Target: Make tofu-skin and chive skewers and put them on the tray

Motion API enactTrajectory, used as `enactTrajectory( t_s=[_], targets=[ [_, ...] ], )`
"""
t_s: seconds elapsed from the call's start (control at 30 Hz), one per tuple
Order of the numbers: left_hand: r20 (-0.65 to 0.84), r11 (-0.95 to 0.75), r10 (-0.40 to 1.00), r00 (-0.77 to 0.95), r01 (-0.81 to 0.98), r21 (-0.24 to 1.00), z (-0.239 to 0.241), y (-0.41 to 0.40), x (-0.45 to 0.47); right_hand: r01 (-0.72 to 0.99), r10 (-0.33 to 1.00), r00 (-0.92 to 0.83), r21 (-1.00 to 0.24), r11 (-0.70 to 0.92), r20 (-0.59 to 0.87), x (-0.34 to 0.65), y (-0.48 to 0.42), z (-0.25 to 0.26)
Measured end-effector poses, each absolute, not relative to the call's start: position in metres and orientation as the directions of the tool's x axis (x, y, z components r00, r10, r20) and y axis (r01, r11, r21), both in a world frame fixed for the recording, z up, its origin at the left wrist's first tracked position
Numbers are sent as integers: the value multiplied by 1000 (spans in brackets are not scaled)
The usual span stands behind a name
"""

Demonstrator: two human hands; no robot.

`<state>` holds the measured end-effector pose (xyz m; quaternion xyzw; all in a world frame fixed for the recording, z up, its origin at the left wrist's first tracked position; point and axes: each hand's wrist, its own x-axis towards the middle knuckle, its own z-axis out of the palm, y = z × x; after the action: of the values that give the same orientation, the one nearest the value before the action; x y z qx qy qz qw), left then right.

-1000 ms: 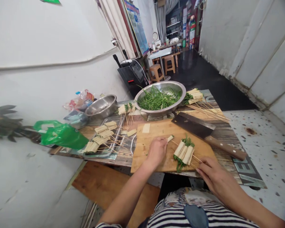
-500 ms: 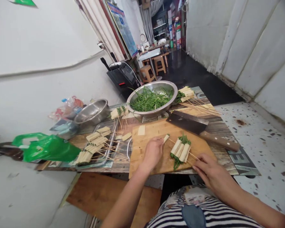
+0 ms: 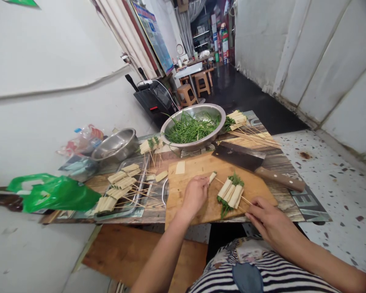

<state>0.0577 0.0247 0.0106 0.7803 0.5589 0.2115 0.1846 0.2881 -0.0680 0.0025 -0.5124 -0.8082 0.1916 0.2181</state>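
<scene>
On the wooden cutting board (image 3: 198,165) lies a bamboo skewer threaded with three pale tofu-skin rolls (image 3: 231,194) stuffed with green chives. My right hand (image 3: 266,221) pinches the near end of that skewer at the board's front edge. My left hand (image 3: 195,194) is closed around one more small roll (image 3: 212,177), held at the skewer's far tip. A cleaver (image 3: 250,162) with a wooden handle rests along the board's right side.
A steel bowl of chives (image 3: 192,126) stands behind the board, with finished skewers (image 3: 239,119) to its right. A metal tray (image 3: 140,185) at left carries several finished skewers. Further left are an empty steel bowl (image 3: 116,145) and a green plastic bag (image 3: 55,193).
Both hands have kept their grips. The small roll has stayed at the skewer's tip. The camera turned slightly, shifting the table leftward in view.
</scene>
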Motion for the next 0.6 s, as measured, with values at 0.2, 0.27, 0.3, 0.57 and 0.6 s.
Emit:
enactTrajectory(
  t_s=[0.2,0.27,0.3,0.57,0.6],
  targets=[
    [126,-323,945,303,792,518,12,25,58,759,909,-384,-504,412,164,284,-68,3],
    [133,-328,943,305,787,522,10,25,57,768,908,-384,-488,415,169,282,-68,3],
    [134,-331,942,307,786,522,9,26,56,770,907,-386,-482,418,170,280,-68,3],
    [139,-340,939,316,778,529,3,28,53,825,913,-396,-397,402,102,271,-66,-2],
    [140,-340,939,315,777,530,3,28,53,829,914,-394,-394,397,92,272,-66,-2]
  ],
)
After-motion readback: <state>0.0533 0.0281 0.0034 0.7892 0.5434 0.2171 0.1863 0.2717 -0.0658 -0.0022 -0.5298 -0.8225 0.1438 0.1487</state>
